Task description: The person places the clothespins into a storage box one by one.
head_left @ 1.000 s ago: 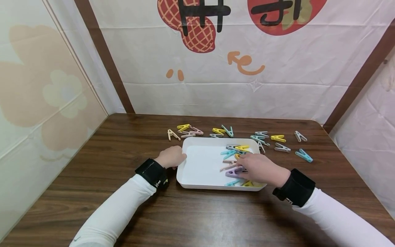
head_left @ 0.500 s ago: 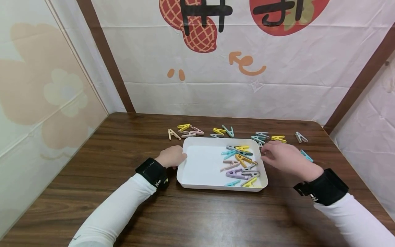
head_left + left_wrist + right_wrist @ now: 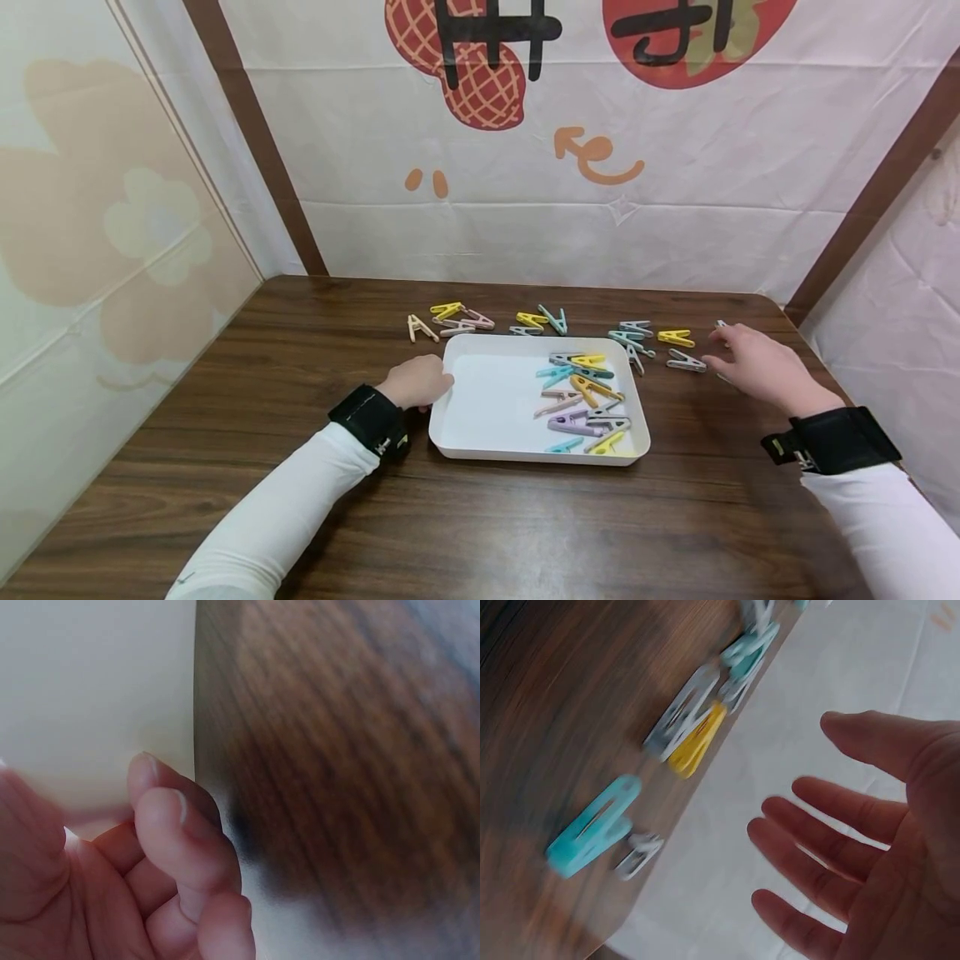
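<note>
My left hand [image 3: 416, 381] grips the left rim of a white tray [image 3: 480, 392]; in the left wrist view its fingers [image 3: 184, 840] curl against the tray's side. In the tray's right half lie several clothespins, among them an orange one [image 3: 592, 389] and a purple one [image 3: 567, 422]. My right hand [image 3: 765, 367] hovers at the table's right side with fingers spread, holding nothing. It hides most of a blue clothespin, which the right wrist view shows whole [image 3: 592, 829]. A small grey clothespin [image 3: 639, 856] lies beside that. Left of the hand lies another grey clothespin [image 3: 686, 361].
Behind the tray are more clothespins, including a yellow one [image 3: 532, 319] and a cream one [image 3: 422, 328]. Another yellow clothespin [image 3: 677, 337] sits right of the tray. A printed cloth [image 3: 525, 242] hangs behind the brown table [image 3: 480, 525].
My right hand has left the clothespins inside the tray and moved right, over the tray's edge, to the blue clothespin. The left hand and tray have stayed put.
</note>
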Motion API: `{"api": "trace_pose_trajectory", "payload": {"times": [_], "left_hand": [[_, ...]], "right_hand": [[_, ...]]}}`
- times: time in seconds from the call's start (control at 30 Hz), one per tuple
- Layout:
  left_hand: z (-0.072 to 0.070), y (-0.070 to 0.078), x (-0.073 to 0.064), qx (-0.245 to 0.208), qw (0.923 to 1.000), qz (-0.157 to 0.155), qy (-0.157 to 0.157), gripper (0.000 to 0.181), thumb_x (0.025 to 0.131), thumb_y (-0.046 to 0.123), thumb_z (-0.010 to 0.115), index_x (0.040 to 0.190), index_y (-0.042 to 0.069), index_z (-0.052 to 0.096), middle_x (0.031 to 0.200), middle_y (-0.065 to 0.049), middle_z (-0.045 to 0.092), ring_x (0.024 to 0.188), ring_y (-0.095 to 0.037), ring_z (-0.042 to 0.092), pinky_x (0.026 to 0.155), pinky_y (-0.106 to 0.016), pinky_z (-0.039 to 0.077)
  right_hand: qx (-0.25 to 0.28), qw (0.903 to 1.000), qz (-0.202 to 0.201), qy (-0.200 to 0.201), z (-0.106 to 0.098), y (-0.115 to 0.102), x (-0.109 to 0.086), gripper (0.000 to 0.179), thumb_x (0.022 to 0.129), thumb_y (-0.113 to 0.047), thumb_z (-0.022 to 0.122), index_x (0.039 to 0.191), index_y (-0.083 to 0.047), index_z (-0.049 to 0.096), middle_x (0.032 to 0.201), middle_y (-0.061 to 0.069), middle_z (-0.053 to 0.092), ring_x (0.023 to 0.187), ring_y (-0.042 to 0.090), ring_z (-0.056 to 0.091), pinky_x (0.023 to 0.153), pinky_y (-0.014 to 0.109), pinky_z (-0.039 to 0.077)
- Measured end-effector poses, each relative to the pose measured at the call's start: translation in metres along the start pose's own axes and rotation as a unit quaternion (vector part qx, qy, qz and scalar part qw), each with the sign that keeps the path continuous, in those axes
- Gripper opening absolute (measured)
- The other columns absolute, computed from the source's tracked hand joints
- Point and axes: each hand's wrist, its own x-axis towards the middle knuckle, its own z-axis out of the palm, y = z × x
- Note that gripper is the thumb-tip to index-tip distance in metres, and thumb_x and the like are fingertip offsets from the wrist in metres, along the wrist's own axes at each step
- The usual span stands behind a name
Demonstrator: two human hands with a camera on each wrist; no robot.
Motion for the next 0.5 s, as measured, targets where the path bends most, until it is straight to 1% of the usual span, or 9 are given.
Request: {"api": "trace_pose_trajectory", "payload": {"times": [0.13,0.27,0.4,0.5], "left_hand": [[0.000,0.000,0.000,0.001,1.0000,0.001,0.000,0.030,0.100,0.021,0.044,0.106,-0.001,0.062,0.063,-0.008,0.060,0.051,-0.019,0.057,0.052,-0.030,0.040],[0.002,-0.002,0.002,0.004,0.9999,0.007,0.011,0.030,0.100,0.021,0.043,0.103,0.000,0.064,0.062,-0.007,0.060,0.050,-0.018,0.058,0.052,-0.031,0.041],[0.004,-0.004,0.004,0.003,0.9997,0.013,0.018,0.029,0.100,0.021,0.043,0.097,0.002,0.064,0.061,-0.006,0.061,0.050,-0.018,0.058,0.051,-0.031,0.041],[0.004,-0.004,0.004,0.003,0.9998,0.014,0.017,0.028,0.099,0.021,0.043,0.094,0.003,0.064,0.060,-0.007,0.060,0.050,-0.019,0.058,0.051,-0.031,0.041]], "right_hand": [[0.001,0.9995,0.026,-0.017,0.000,0.017,0.000,0.049,0.094,-0.024,0.062,0.124,0.013,0.049,0.116,0.033,0.055,0.098,0.045,0.057,0.073,0.054,0.047],[0.007,0.9984,0.044,-0.035,0.003,0.031,0.002,0.051,0.094,-0.024,0.062,0.122,0.016,0.048,0.114,0.035,0.055,0.097,0.046,0.057,0.073,0.054,0.047],[0.007,0.9969,0.052,-0.059,0.009,0.040,0.004,0.054,0.092,-0.025,0.063,0.121,0.017,0.048,0.112,0.037,0.055,0.097,0.048,0.057,0.072,0.055,0.046],[0.002,0.9964,0.051,-0.067,0.014,0.045,0.005,0.056,0.090,-0.026,0.065,0.120,0.019,0.048,0.108,0.036,0.057,0.096,0.047,0.058,0.072,0.055,0.047]]}}
